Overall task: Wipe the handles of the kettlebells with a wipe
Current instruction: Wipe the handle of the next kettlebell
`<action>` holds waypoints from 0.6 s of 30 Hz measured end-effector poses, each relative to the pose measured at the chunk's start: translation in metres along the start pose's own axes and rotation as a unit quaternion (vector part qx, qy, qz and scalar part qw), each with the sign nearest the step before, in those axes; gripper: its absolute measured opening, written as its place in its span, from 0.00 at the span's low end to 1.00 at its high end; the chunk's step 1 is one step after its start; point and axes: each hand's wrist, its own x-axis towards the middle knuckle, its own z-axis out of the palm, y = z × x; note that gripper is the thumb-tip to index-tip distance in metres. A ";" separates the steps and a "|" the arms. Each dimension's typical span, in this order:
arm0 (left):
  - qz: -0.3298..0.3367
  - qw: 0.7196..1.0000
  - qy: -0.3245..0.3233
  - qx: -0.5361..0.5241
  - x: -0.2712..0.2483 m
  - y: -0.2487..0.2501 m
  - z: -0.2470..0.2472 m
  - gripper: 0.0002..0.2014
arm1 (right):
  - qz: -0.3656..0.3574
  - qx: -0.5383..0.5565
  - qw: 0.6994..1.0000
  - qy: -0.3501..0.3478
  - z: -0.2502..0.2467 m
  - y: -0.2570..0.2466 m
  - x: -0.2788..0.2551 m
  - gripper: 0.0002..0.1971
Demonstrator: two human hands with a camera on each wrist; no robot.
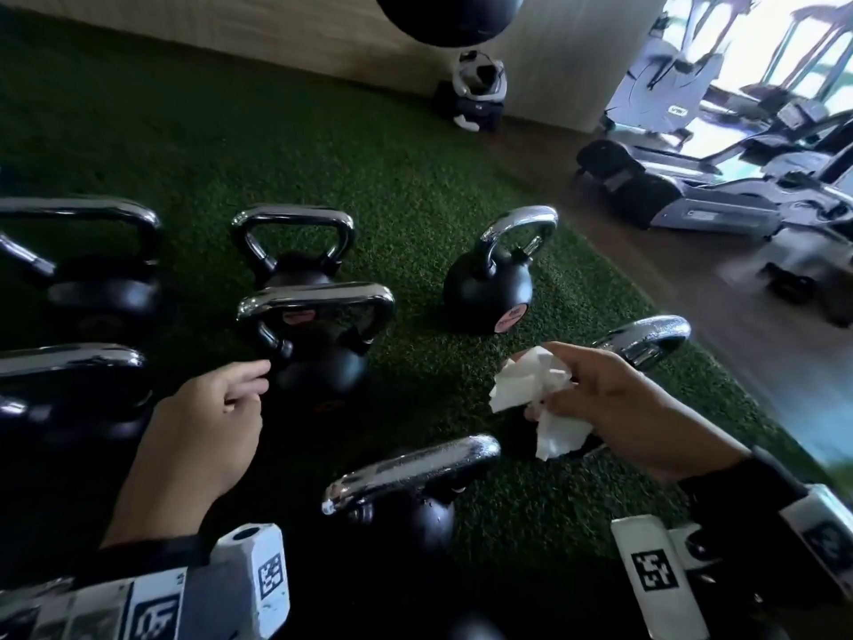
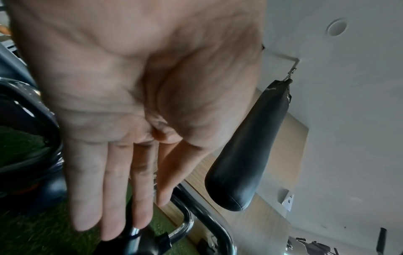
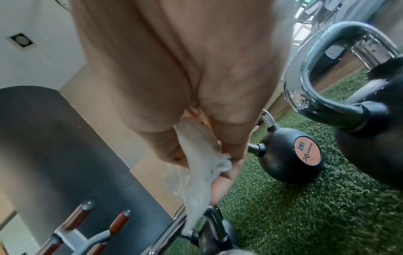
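Note:
Several black kettlebells with chrome handles stand on green turf (image 1: 369, 154). My left hand (image 1: 251, 385) is empty, its fingers (image 2: 122, 215) straight, the tips by the left foot of the middle kettlebell's handle (image 1: 318, 300). My right hand (image 1: 595, 390) grips a crumpled white wipe (image 1: 517, 385), also plain in the right wrist view as wipe (image 3: 196, 172) pinched by fingers (image 3: 226, 165). Just behind that hand a droplet-covered handle (image 1: 646, 337) sticks out, seen close as handle (image 3: 305, 77). Another wet handle (image 1: 411, 468) lies nearest me. A kettlebell marked 20 (image 1: 489, 288) stands apart, farther back.
A black punching bag (image 1: 447, 16) hangs over the back of the turf. A helmet on a dark bag (image 1: 475, 90) sits by the wall. Treadmills (image 1: 715, 200) stand on wooden floor to the right. More kettlebells (image 1: 83, 251) crowd the left side.

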 end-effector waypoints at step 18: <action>-0.078 0.985 -0.086 0.129 -0.048 -0.041 0.055 0.15 | -0.247 -0.156 0.951 0.104 0.033 0.058 -0.007 0.16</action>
